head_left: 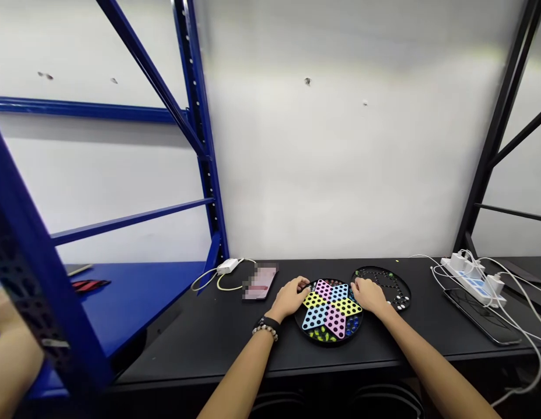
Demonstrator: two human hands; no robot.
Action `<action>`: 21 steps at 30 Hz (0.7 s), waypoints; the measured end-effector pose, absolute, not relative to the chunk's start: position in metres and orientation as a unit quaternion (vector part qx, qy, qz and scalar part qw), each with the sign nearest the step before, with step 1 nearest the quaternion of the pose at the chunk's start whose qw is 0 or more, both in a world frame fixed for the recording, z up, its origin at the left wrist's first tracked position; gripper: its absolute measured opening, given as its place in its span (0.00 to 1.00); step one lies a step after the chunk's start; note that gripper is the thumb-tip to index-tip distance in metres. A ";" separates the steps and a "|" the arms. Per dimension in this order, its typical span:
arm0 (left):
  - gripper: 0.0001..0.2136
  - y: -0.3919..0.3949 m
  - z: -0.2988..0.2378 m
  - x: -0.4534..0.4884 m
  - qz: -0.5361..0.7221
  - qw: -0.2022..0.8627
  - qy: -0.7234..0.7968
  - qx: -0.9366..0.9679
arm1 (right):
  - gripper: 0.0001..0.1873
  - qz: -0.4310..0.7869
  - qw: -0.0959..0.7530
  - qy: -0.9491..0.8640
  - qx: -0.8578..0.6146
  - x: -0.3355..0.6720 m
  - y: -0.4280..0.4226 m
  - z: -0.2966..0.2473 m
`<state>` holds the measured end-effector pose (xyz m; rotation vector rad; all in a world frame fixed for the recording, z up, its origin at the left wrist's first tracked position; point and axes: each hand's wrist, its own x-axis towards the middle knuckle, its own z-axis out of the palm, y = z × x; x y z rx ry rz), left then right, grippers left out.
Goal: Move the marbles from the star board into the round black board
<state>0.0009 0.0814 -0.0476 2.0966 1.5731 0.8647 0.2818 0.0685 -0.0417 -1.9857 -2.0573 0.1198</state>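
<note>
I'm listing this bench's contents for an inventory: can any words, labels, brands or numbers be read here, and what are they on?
Nothing can be read.
Pixelated device: obscured, unreadable.
Power strip: blue patches too small to read.
Chinese checkers board: no text visible.

no words, numbers or brands are reading clearly anywhere: the phone is showing only a pixelated blur, while the white power strip and chinese checkers board are showing no legible lettering.
</note>
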 end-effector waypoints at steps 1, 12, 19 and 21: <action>0.14 0.082 -0.048 0.001 0.308 0.190 0.560 0.746 | 0.22 0.033 0.123 -0.720 -0.682 0.280 0.066 -0.041; 0.14 0.083 -0.050 -0.001 0.310 0.193 0.556 0.746 | 0.29 0.037 0.136 -0.743 -0.654 0.288 0.050 -0.040; 0.13 0.084 -0.051 -0.001 0.319 0.189 0.553 0.747 | 0.31 0.013 0.134 -0.760 -0.635 0.301 0.032 -0.045; 0.13 0.085 -0.051 -0.001 0.317 0.186 0.554 0.747 | 0.32 0.014 0.124 -0.762 -0.636 0.301 0.031 -0.045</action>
